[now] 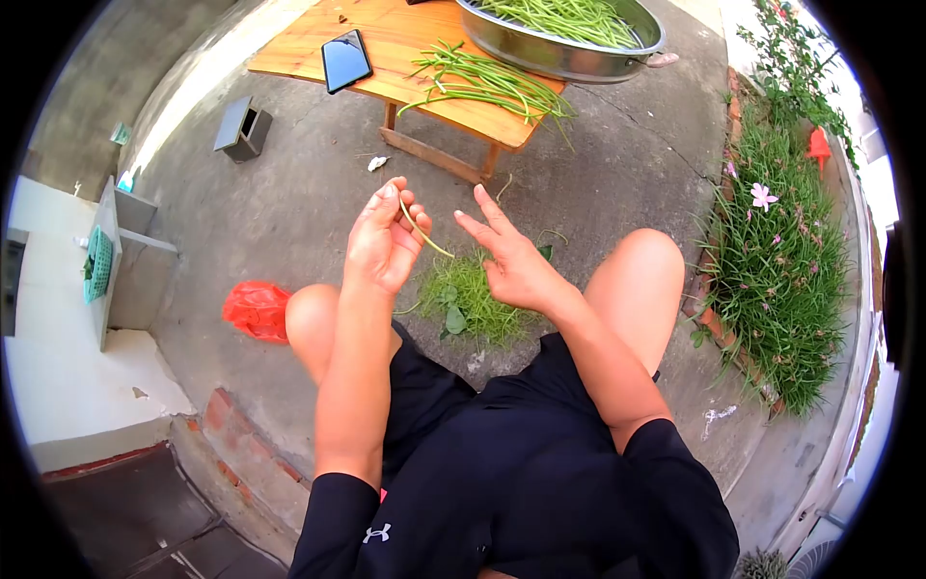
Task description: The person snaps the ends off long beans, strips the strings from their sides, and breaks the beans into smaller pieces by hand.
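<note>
My left hand (381, 241) is raised above my lap, palm up. Its thumb and fingers pinch one end of a thin green stem (432, 241), whose free end slants down to the right. Beside it, my right hand (516, 262) has its fingers stretched apart and holds nothing; it is near the stem's lower end but apart from it. On the ground between my knees lies a heap of thin green trimmings (482, 309) with a few leaves. A loose bunch of long green stems (492, 82) rests on the wooden table (410, 34).
A metal basin (559, 53) of green stems sits on the table's right end, a phone (345, 61) further left. On the ground are a grey stool (243, 130) and a red plastic bag (256, 311). A brick-edged flower bed (772, 251) runs along the right.
</note>
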`<state>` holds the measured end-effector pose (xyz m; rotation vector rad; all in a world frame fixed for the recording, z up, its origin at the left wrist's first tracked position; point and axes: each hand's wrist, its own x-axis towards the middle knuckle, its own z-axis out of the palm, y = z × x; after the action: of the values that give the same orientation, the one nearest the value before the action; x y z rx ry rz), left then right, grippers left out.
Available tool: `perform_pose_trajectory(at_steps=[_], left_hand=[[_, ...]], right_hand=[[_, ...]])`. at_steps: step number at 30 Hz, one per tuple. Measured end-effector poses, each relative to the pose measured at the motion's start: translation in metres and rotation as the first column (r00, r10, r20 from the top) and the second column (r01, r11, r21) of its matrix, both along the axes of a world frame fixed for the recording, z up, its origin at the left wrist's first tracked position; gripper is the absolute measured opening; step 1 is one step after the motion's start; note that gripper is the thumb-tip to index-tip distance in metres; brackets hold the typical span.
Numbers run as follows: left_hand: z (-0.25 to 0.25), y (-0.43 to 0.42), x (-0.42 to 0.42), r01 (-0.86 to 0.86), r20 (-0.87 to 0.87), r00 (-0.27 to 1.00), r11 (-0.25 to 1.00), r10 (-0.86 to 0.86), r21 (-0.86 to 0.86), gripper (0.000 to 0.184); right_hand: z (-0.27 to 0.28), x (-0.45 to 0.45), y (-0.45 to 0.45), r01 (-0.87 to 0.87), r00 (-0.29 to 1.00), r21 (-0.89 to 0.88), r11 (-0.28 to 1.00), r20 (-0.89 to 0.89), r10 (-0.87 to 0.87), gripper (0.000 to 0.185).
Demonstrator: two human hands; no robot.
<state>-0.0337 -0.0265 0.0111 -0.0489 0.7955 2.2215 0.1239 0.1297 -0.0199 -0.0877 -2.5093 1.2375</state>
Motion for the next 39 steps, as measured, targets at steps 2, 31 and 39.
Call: perform_pose_trajectory(at_steps=[2, 31, 39], left_hand=[[0.003, 0.003, 0.006, 0.007, -0.005, 1.0, 0.999, -0.008, -0.039, 0.016], [0.021, 0.011, 0.02, 0.03, -0.288, 0.954, 0.978, -0.09, -0.207, 0.024], [0.016, 0.004, 0.017, 0.026, -0.296, 0.949, 0.964, -0.108, -0.265, 0.028]], right_hand=[[0.01, -0.001, 0.006, -0.022, 0.976, -0.407, 0.913, 0.19, 0.109, 0.074], [0.234, -0.114, 0.174, 0.481, 0.871, 0.432, 0.763, -0.335, -0.36, 0.021], [0.219, -0.132, 0.176, 0.517, 0.771, 0.264, 0.814, -0.558, -0.308, 0.018]])
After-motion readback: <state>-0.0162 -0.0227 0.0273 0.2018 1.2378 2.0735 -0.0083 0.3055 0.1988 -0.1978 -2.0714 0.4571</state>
